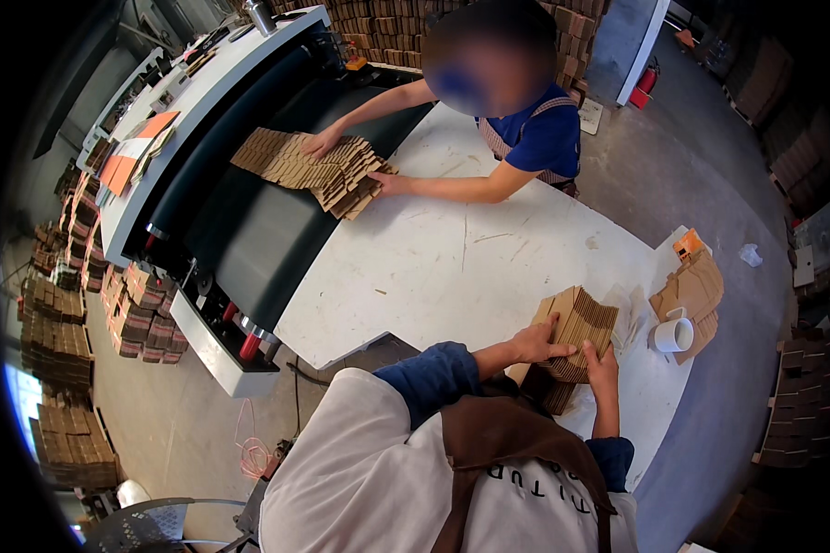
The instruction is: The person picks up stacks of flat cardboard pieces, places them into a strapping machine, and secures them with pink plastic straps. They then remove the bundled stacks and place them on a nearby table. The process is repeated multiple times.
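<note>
A thick stack of brown cardboard pieces [584,318] stands at the right part of the white table, its many layered edges showing. My left hand [536,343] grips the stack's near left side, thumb lying across the front. From the right, my right hand [602,362] closes on its near right corner, thumb toward the left one. Below my hands more brown cardboard [555,394] shows, partly hidden by them and my apron. Across the table, a co-worker's hands [321,143] hold a fanned-out row of cardboard pieces [281,158] over the machine's dark belt.
A roller machine [277,226] with a dark belt adjoins the white table [433,267] on the left. On the table's right side, a white mug [673,334] stands by loose brown cardboard [690,293] and clear plastic film. Cardboard stacks [60,323] line the floor beyond.
</note>
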A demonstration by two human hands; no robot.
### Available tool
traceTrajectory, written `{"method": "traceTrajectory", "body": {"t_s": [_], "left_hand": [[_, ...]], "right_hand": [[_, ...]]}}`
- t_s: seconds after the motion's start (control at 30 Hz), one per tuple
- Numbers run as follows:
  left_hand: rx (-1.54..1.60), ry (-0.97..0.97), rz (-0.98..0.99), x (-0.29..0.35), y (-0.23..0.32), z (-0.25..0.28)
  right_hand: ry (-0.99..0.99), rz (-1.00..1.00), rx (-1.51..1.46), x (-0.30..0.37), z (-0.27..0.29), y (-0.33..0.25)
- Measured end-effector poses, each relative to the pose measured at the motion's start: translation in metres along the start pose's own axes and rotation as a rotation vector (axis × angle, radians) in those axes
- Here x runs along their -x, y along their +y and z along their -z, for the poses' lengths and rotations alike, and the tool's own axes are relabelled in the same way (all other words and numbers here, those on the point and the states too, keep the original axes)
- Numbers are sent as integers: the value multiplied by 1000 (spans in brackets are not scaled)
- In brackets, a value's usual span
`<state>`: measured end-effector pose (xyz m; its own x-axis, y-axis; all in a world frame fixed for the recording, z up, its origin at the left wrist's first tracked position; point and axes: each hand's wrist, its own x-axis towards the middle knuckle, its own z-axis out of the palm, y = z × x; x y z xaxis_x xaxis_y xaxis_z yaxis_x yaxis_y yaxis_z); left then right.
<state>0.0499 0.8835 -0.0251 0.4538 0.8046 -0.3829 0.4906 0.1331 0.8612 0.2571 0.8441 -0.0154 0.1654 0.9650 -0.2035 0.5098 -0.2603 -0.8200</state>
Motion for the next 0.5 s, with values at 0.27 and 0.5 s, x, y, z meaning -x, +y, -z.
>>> {"method": "traceTrajectory", "body": {"t_s": [0.27,0.5], "left_hand": [[-9,11,-4,2,1,2],[-4,13,3,5,5,4]], "right_hand": [[-3,-3,14,0,0,0],[-14,-1,-2,1,0,-2]]}}
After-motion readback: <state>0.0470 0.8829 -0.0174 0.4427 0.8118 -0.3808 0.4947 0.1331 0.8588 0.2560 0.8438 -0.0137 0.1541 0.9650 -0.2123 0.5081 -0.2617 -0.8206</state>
